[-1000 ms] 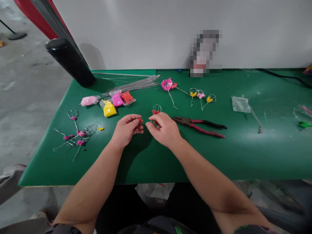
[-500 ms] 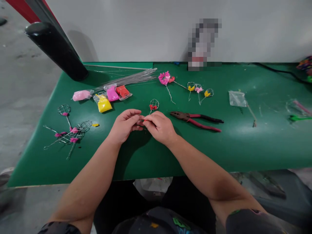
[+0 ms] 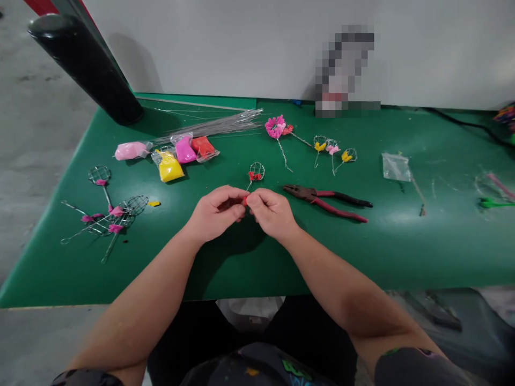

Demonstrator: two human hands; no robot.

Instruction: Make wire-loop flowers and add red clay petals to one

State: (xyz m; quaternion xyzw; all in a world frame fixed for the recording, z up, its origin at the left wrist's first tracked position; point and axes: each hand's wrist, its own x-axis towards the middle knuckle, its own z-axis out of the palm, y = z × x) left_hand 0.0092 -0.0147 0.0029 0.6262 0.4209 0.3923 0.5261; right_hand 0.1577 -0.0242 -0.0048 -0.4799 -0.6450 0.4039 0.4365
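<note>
And here are the two bare hands, meeting over the front half of the green desk (image 3: pixel 346 257): left hand (image 3: pixel 215 214) and right hand (image 3: pixel 273 213) come fingertip to fingertip, both pinching a small red bit (image 3: pixel 245 201), which looks like soft clay, though the fingers cover most of it. Off to the left, level with them, lies a tangle of wire pieces (image 3: pixel 116 212) with pink bits, a yellow scrap (image 3: pixel 154 203) just beside it. Right of the hands, the pliers (image 3: pixel 306 194) lie flat, handles pointing right. Just beyond the fingertips sits a wire cage (image 3: pixel 256 171) with red at its base, its thin stem running toward the hands. Farther out, it's clay packets (image 3: pixel 171 166) in pink, yellow, magenta and red on the left, three small wire cages (image 3: pixel 332 147) on the right, then a magenta flower (image 3: pixel 276 127) and a sheaf of loose wires (image 3: pixel 217 126) near the white wall (image 3: pixel 241 48).
</note>
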